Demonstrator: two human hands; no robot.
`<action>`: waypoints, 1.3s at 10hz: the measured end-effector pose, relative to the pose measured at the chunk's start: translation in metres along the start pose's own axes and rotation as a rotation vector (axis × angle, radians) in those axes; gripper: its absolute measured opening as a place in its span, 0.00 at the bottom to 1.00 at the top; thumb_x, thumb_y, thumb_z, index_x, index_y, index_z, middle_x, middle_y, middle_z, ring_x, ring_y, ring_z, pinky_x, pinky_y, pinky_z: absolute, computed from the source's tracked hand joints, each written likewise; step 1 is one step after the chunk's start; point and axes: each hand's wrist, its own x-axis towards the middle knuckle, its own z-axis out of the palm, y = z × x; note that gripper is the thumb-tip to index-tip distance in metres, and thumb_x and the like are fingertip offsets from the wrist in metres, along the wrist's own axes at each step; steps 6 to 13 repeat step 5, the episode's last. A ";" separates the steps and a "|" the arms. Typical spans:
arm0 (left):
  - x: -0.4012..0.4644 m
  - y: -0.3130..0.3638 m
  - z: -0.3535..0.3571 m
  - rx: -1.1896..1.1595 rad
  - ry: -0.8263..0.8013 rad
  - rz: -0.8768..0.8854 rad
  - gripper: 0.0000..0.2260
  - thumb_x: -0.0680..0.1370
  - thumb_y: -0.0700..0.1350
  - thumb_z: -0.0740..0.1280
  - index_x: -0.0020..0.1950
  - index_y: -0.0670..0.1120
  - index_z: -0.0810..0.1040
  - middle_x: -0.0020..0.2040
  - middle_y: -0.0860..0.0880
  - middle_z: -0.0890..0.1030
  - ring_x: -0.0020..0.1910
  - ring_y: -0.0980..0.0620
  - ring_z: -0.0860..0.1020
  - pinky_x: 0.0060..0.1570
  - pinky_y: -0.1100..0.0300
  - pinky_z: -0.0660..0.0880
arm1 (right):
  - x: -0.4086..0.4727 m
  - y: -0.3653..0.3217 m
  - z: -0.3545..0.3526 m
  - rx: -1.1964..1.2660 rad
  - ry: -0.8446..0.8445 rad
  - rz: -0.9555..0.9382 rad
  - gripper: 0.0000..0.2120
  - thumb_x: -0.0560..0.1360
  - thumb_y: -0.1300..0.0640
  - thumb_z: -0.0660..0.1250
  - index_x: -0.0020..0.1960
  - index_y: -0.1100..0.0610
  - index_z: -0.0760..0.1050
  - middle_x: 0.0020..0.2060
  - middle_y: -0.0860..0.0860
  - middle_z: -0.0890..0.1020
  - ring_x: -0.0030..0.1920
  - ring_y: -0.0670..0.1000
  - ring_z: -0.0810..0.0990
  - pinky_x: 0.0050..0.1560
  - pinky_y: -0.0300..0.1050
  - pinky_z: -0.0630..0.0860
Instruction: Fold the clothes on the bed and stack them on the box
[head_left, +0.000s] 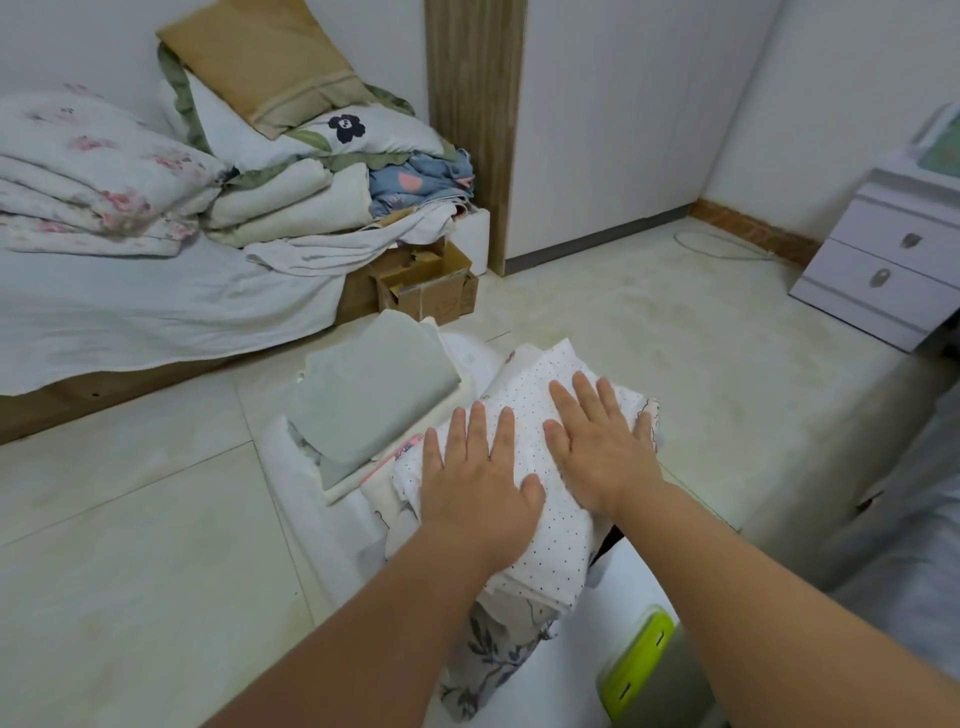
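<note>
A folded white garment with small dark dots (558, 540) lies on top of a stack of folded clothes on the white box (311, 499) in the lower middle. My left hand (475, 480) and my right hand (602, 447) rest flat on it, palms down, fingers spread, holding nothing. Beside this stack, to the left, a folded grey-green garment (369, 395) lies on a cream one. A floral patterned cloth (488, 660) hangs out below the dotted garment. The bed (156, 306) at the left carries a loose white cloth (337, 244) and a blue patterned cloth (421, 182).
Folded quilts (88, 171) and pillows (270, 67) are piled at the head of the bed. An open cardboard box (426, 286) stands on the floor by the bed. A white drawer unit (893, 260) is at the right. A lime-green latch (636, 660) shows at the box's near end.
</note>
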 end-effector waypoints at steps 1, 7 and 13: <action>0.001 -0.001 -0.009 -0.002 -0.018 0.012 0.29 0.81 0.56 0.44 0.75 0.49 0.33 0.76 0.46 0.34 0.75 0.47 0.34 0.71 0.46 0.33 | 0.000 -0.006 -0.010 -0.031 0.004 0.008 0.25 0.82 0.46 0.40 0.77 0.46 0.41 0.76 0.45 0.39 0.75 0.49 0.34 0.72 0.60 0.36; -0.017 -0.012 -0.048 -0.106 0.070 0.069 0.27 0.81 0.55 0.50 0.77 0.52 0.45 0.78 0.49 0.43 0.77 0.46 0.42 0.73 0.47 0.41 | -0.038 -0.028 -0.039 0.050 0.307 -0.108 0.29 0.78 0.44 0.39 0.74 0.52 0.61 0.75 0.51 0.57 0.76 0.52 0.50 0.74 0.55 0.44; -0.017 -0.012 -0.048 -0.106 0.070 0.069 0.27 0.81 0.55 0.50 0.77 0.52 0.45 0.78 0.49 0.43 0.77 0.46 0.42 0.73 0.47 0.41 | -0.038 -0.028 -0.039 0.050 0.307 -0.108 0.29 0.78 0.44 0.39 0.74 0.52 0.61 0.75 0.51 0.57 0.76 0.52 0.50 0.74 0.55 0.44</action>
